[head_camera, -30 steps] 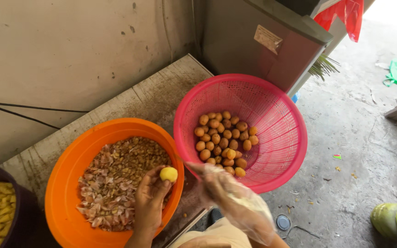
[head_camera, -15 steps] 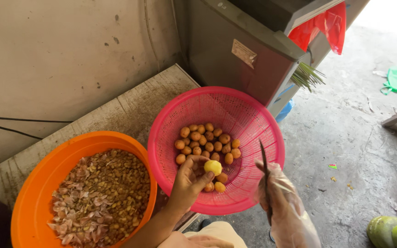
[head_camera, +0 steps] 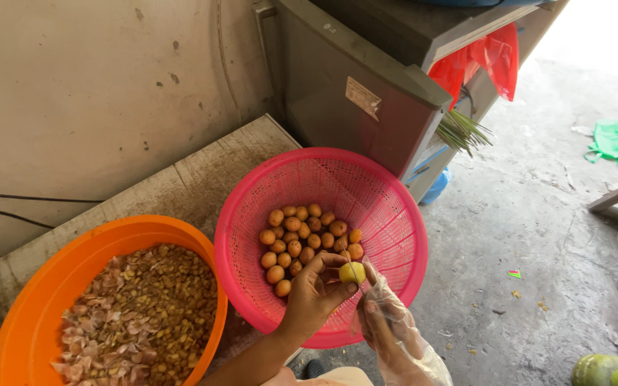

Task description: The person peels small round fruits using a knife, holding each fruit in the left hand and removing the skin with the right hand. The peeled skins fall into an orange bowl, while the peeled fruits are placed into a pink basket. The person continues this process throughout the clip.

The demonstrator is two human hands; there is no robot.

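1. Where the view is nearest the wearer, the left hand (head_camera: 314, 294) is curled, bare, fingertips pinching a small round yellow-green fruit (head_camera: 352, 272) over the near rim of the pink basket.
2. Right hand (head_camera: 388, 320), in a clear plastic glove, closed around a thin blade (head_camera: 352, 268); the blade's edge rests against the fruit. The handle is hidden inside the fist.
3. Pink basket (head_camera: 395, 214): round plastic mesh, standing on a worn wooden board. Contents: a heap of small orange-brown round fruits (head_camera: 305, 239) gathered at the bottom, just beyond the left hand.
4. Orange basin (head_camera: 44, 279): round plastic, just left of the basket, rims touching or nearly so. Contents: pale pinkish peelings and brownish scraps (head_camera: 141, 307), filling most of the bottom.
5. Wooden board (head_camera: 202, 171): grey, weathered planks, bearing both vessels, set against a stained beige wall (head_camera: 94, 86).
6. Grey metal cabinet (head_camera: 366, 93): behind the basket, a small label on its side; a red plastic bag (head_camera: 477, 61) hangs at its far corner, with a bundle of thin green sticks (head_camera: 463, 132) below.
7. Concrete floor (head_camera: 538, 236), right; a crumpled green bag (head_camera: 615, 139) lies far off.
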